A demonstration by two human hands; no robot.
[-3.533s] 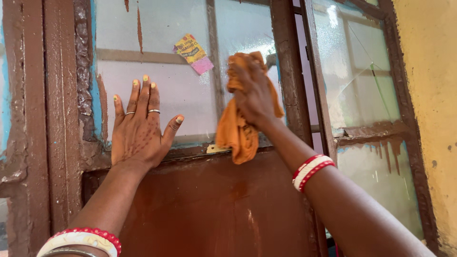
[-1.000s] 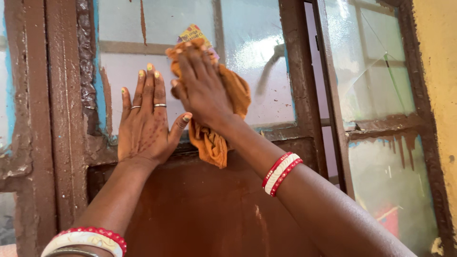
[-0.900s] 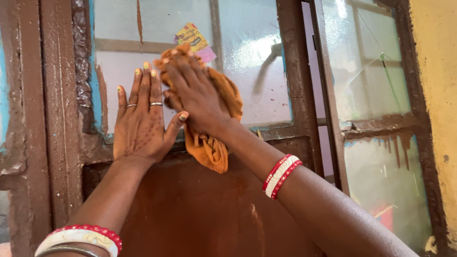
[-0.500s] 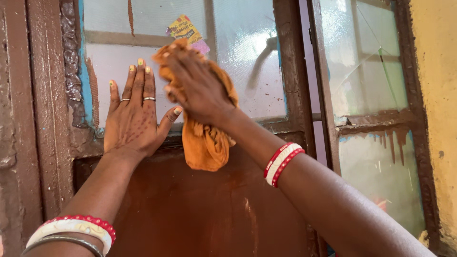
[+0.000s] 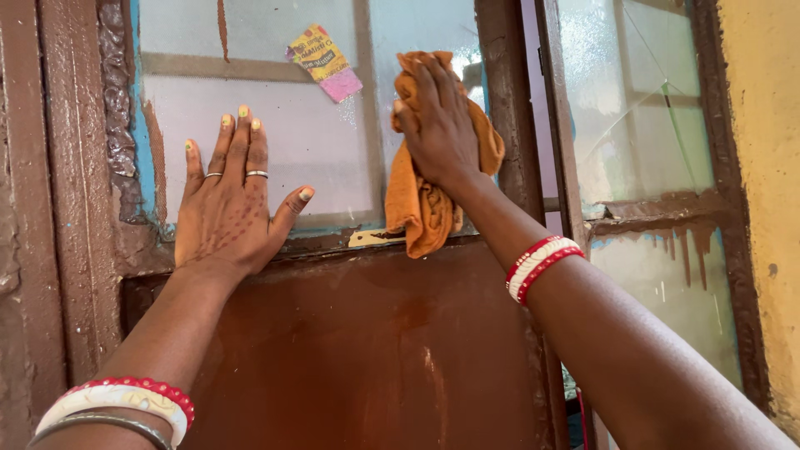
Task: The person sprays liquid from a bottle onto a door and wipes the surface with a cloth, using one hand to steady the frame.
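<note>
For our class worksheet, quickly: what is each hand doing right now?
Left hand: open, flat on the window glass.
Right hand: closed on the orange cloth.

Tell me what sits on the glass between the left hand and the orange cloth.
In the head view, only bare frosted glass pane separates the left hand from the orange cloth under the right hand. A torn yellow-and-pink sticker sits higher up.

right hand [image 5: 440,125] and orange cloth [image 5: 421,208] shifted right across glass pane [image 5: 333,150]
</note>
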